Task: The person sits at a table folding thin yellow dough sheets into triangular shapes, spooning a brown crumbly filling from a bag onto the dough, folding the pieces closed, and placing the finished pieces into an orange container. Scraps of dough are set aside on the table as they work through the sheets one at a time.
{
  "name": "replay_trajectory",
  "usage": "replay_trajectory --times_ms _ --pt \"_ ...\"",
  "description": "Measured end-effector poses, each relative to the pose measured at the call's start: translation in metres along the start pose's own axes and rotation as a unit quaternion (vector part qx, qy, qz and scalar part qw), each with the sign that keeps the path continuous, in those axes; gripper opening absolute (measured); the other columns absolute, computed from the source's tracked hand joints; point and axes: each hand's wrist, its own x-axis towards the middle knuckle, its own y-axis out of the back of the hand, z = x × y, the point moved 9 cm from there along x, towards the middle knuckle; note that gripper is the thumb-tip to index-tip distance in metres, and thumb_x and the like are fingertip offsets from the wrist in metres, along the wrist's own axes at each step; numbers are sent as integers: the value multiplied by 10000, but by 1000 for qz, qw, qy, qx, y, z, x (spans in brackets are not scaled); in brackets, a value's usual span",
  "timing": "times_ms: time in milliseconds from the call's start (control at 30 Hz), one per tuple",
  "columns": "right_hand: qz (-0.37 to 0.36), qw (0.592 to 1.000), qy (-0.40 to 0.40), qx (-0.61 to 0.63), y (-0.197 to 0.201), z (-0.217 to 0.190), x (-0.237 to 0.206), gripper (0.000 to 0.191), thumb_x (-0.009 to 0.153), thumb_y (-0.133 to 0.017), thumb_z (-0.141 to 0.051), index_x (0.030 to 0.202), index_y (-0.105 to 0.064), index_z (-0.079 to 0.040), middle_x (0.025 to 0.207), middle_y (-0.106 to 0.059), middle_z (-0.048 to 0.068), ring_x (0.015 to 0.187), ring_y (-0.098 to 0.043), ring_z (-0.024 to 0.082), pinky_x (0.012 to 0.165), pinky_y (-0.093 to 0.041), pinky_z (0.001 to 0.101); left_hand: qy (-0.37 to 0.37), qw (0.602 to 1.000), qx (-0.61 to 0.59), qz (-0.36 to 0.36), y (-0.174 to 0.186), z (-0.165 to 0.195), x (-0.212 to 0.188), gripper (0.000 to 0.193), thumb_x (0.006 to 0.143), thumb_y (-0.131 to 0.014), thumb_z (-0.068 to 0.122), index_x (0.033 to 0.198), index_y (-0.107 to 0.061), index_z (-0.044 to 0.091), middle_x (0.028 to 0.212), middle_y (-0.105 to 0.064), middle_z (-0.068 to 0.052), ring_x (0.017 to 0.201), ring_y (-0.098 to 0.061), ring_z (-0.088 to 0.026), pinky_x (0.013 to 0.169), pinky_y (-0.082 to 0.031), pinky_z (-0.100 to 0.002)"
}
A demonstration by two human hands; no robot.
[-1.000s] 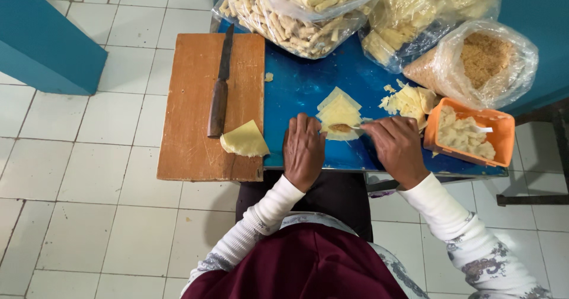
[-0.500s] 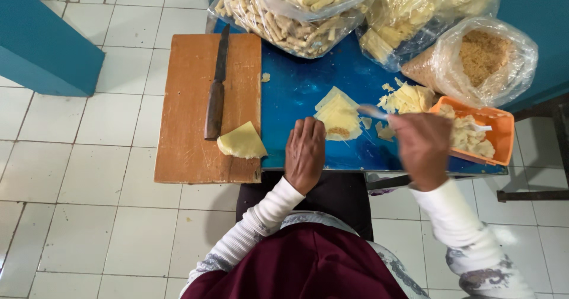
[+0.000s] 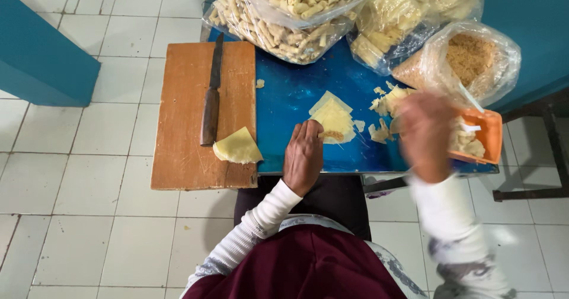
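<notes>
A pale yellow, square-cut pastry wrapper (image 3: pixel 333 116) lies flat near the middle of the blue table (image 3: pixel 290 97), with a small brown dab of filling showing at its 6 o'clock corner. The left hand (image 3: pixel 303 157) rests palm down at the wrapper's 7 o'clock, fingers loosely extended and together, fingertips touching the sheet's lower edge and gripping nothing. The right hand (image 3: pixel 424 134) is blurred at the wrapper's 3 o'clock, just beside an orange tub (image 3: pixel 487 134); whether it holds anything cannot be told. Torn wrapper scraps (image 3: pixel 382 106) lie between the wrapper and that hand. At the table's 9 o'clock a wooden cutting board (image 3: pixel 184 139) carries a dark-handled knife (image 3: pixel 210 100) and another folded yellow sheet (image 3: pixel 237 148). Clear bags of rolled snacks (image 3: pixel 284 14) sit at 12 o'clock.
</notes>
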Motion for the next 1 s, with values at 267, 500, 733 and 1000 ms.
replay_trajectory --times_ms 267,500,733,1000 --pt "-121 978 -137 101 -46 -54 -26 135 867 -795 -88 966 -710 -51 885 -641 113 829 -631 294 741 -488 406 4 998 -58 0 1 -1 -3 224 916 -613 -61 1105 -514 10 1009 -638 -186 964 -647 -399 790 -531 -464" --pt "-79 971 -133 181 -44 -59 -24 95 919 -750 -36 962 -667 -21 953 -701 111 839 -692 287 718 -521 373 8 996 -85 -5 0 -3 1 249 910 -636 -55 1119 -512 1 1012 -649 -190 945 -677 -382 765 -562 -445" --pt "-117 953 -141 242 -57 -56 -26 103 960 -705 -33 1057 -736 -52 1057 -753 101 903 -730 277 759 -556 360 14 993 -115 -33 -10 -3 11 259 922 -648 -46 1138 -514 2 1016 -649 -199 925 -678 -385 738 -556 -440" --pt "-104 976 39 185 -50 -70 -22 138 915 -702 -35 1047 -727 -67 1047 -752 86 974 -705 292 831 -551 414 -7 991 -101 -88 -15 -3 8 410 792 -768 -5 1148 -565 3 1083 -617 -166 976 -640 -361 821 -527 -444"
